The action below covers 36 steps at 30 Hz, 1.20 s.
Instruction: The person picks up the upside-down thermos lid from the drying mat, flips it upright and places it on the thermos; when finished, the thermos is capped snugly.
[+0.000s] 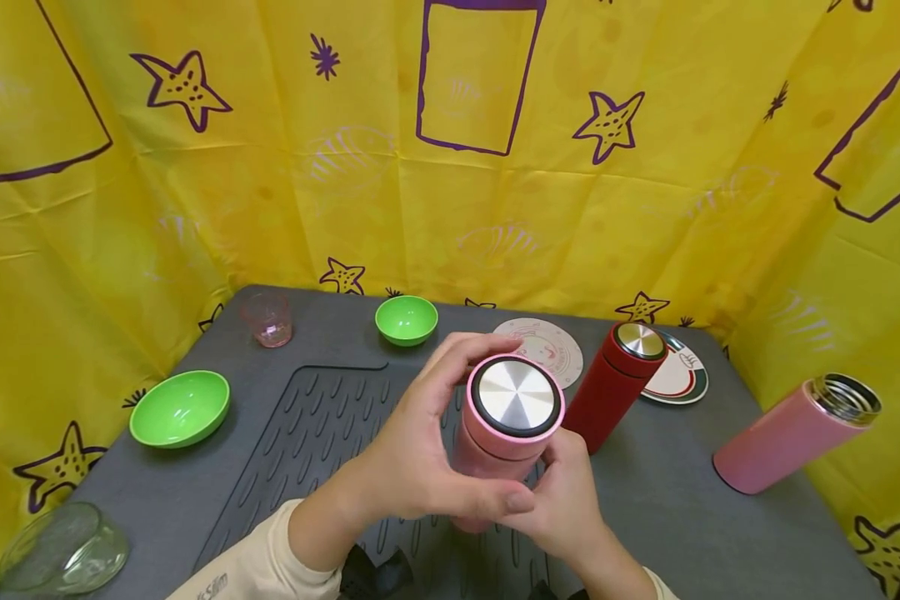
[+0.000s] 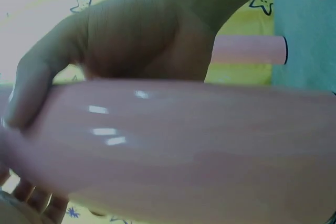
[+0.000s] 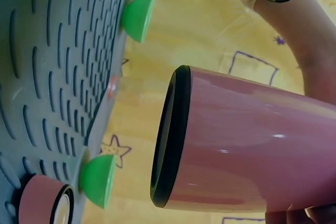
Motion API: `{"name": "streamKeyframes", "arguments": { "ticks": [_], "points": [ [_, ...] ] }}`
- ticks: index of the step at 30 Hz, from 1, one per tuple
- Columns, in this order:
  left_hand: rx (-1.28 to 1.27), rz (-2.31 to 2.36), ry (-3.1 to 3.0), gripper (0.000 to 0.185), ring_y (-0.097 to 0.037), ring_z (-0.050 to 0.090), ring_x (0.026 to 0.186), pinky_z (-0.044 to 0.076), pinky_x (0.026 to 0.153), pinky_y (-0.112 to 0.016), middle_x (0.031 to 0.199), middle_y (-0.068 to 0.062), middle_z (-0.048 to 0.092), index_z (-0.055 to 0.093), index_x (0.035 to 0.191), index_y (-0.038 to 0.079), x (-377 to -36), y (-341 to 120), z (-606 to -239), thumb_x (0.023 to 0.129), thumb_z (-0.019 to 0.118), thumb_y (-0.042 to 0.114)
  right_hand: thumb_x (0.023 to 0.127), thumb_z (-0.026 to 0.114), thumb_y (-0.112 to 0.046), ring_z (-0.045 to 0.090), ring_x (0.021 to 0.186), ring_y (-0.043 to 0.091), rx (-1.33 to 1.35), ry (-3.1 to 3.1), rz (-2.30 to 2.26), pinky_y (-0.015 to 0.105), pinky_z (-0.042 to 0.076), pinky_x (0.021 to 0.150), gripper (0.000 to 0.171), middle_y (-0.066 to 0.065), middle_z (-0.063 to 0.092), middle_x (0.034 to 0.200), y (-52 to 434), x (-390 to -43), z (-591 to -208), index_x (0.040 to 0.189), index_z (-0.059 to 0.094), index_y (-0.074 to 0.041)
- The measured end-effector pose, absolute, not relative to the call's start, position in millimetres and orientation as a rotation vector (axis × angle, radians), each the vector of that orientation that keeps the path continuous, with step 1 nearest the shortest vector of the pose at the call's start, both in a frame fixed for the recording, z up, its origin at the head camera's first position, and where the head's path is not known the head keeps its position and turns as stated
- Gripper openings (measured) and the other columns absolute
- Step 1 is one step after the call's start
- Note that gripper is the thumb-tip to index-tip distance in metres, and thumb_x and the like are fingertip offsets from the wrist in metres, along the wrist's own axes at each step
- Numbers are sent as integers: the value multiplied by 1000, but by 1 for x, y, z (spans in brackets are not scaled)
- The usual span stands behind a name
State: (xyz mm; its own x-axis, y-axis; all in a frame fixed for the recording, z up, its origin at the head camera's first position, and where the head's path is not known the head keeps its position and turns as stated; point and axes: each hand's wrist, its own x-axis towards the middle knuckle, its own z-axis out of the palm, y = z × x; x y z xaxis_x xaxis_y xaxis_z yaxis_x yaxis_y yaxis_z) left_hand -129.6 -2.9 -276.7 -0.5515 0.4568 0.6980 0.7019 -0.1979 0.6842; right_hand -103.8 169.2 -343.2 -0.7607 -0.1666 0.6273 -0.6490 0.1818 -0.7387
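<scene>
pink flask (image 1: 504, 433): held upright above the ribbed grey mat (image 1: 307, 442), steel-topped lid facing the head camera; fills most of the left wrist view (image 2: 173, 150); right wrist view shows it from the side (image 3: 247, 156), black-rimmed end toward the mat.
left hand (image 1: 412, 450): fingers and thumb curled round the flask body, thumb across the front near the right hand.
right hand (image 1: 562, 496): fingers wrapped round the lower part of the flask from the right; touching the left thumb.
red flask (image 1: 615, 383): upright just behind and to the right of the held one, steel lid on.
second pink flask (image 1: 795, 433): lying tilted at right edge, mouth open.
plates: white one (image 1: 551, 348) behind the held flask, striped one (image 1: 678, 375) behind the red flask.
green bowls: large (image 1: 180, 408) at left, small (image 1: 407, 319) at back.
pink cup (image 1: 268, 318): back left.
glass bowl (image 1: 63, 550): tipped, front left corner.
</scene>
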Motion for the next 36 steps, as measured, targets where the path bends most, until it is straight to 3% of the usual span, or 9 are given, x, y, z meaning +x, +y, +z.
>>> {"name": "streamKeyframes", "arguments": {
  "ticks": [3, 7, 12, 17, 21, 24, 29, 36],
  "points": [
    [-1258, -1837, -1892, 80, -23, 47, 118, 44, 95, -41, 128, -1, 49, 43, 133, 15, -126, -1, -277, 70, 89, 32, 68, 85, -8, 64, 96, 22, 758, -2082, 1581, 37, 56, 78, 54, 4, 70, 108, 169, -104, -345, 117, 64, -11],
    [-1172, -1802, -1891, 77, -21, 53, 111, 49, 90, -38, 119, 1, 56, 48, 123, 11, -125, 1, -277, 60, 92, 11, 67, 85, -8, 64, 98, 22, 760, -2101, 1602, 37, 57, 77, 57, 3, 69, 111, 168, -103, -346, 119, 64, -13],
    [-1298, -1772, -1818, 69, -22, 57, 108, 51, 89, -40, 119, -3, 63, 57, 128, 6, -130, -3, -277, 66, 87, 9, 64, 86, -8, 62, 99, 23, 759, -2077, 1605, 36, 56, 78, 63, 4, 68, 112, 167, -102, -348, 122, 61, -13],
    [-1403, -1793, -1804, 67, -23, 55, 112, 49, 93, -42, 124, -4, 61, 53, 135, 5, -131, -5, -277, 76, 80, 19, 66, 86, -9, 63, 98, 24, 809, -2034, 1600, 36, 56, 78, 63, 6, 68, 112, 167, -103, -348, 124, 59, -9],
    [-1291, -1852, -1920, 82, -21, 51, 117, 46, 96, -40, 128, 1, 53, 40, 138, 16, -124, -2, -276, 71, 86, 21, 68, 86, -10, 64, 95, 22, 774, -2054, 1560, 35, 55, 78, 56, 5, 69, 108, 168, -104, -347, 118, 63, -10],
    [-1122, -1883, -1993, 89, -19, 49, 117, 47, 94, -38, 125, 3, 50, 35, 132, 20, -117, 1, -277, 64, 92, 17, 67, 86, -8, 65, 93, 20, 749, -2092, 1549, 34, 56, 76, 53, 2, 70, 106, 167, -104, -346, 116, 65, -12],
    [-998, -1827, -1948, 76, -19, 55, 109, 50, 88, -37, 116, 5, 60, 48, 126, 15, -117, 1, -277, 63, 91, 15, 67, 86, -10, 65, 95, 20, 725, -2131, 1586, 36, 56, 76, 54, 0, 70, 107, 164, -103, -343, 117, 65, -15],
    [-1250, -1912, -1857, 66, -22, 62, 106, 50, 91, -40, 114, -1, 67, 59, 129, 7, -129, -7, -278, 68, 85, 6, 69, 83, -8, 61, 100, 23, 729, -2155, 1731, 39, 56, 79, 53, 1, 69, 110, 167, -102, -341, 117, 64, -16]
  ]
}}
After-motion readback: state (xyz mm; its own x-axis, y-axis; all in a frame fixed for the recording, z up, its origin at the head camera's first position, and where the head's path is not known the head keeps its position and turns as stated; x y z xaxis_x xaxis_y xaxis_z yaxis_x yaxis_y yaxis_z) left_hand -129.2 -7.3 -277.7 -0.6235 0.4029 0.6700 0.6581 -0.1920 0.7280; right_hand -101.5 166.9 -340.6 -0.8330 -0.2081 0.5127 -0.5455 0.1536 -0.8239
